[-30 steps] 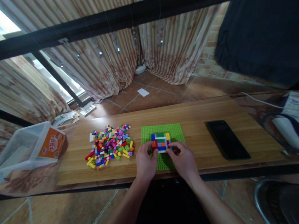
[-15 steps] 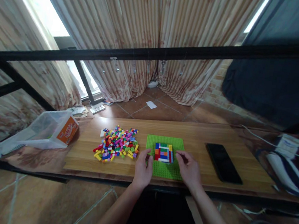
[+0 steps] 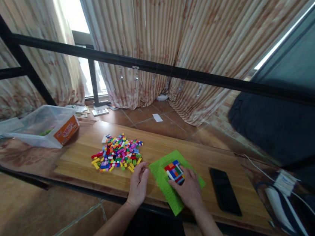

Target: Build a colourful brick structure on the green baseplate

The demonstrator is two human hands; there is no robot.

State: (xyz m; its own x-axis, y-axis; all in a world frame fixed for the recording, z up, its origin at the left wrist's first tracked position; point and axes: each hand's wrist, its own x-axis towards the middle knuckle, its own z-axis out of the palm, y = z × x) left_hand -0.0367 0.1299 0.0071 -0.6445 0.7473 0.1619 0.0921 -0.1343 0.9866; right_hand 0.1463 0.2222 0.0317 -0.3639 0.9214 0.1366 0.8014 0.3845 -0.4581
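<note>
A green baseplate point(image 3: 164, 188) lies turned at an angle on the wooden table, one corner over the front edge. On it sits a flat toy-brick build point(image 3: 172, 168) in red, blue, white and orange. My right hand point(image 3: 189, 187) grips this build, thumb at its near side and fingers along its right, hiding part of it. My left hand point(image 3: 138, 183) is beside the plate's left corner, apart from it, its fingers loosely bent and parted with nothing seen in them. A heap of mixed toy bricks point(image 3: 120, 153) lies to the left of that hand.
A black phone point(image 3: 225, 191) lies on the wooden table point(image 3: 85, 163) at the right. Off its left end stands a clear plastic box point(image 3: 43, 121) with an orange label. A black metal bar point(image 3: 157, 67) crosses beyond the table. A white cable point(image 3: 256, 167) runs at the right.
The baseplate and its build have turned clockwise. My right hand has moved from beside the build onto it. My left hand has drawn away to the left. The camera view has tilted.
</note>
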